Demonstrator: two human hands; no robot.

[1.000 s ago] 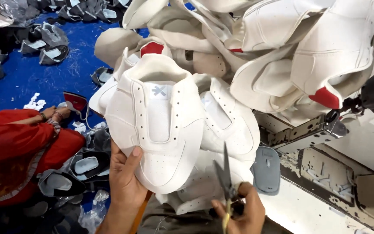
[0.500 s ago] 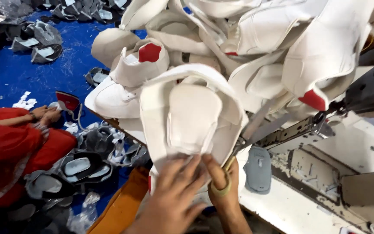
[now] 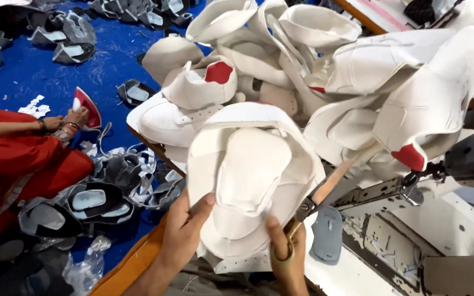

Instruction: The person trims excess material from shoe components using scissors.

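Left hand (image 3: 185, 233) grips white shoe upper (image 3: 250, 186) at lower edge, inside turned toward camera, probably for checking seams. Right hand (image 3: 286, 246) closed around scissors (image 3: 316, 197) and pinches same upper, above sewing machine table (image 3: 352, 274). Pile of white uppers (image 3: 357, 71) lies behind.

Shoe workshop: piled white uppers (image 3: 325, 71)

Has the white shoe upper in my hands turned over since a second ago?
Yes. The white shoe upper has flipped: beside the sewing machine, its inner side now faces the camera, held by left hand and right hand.
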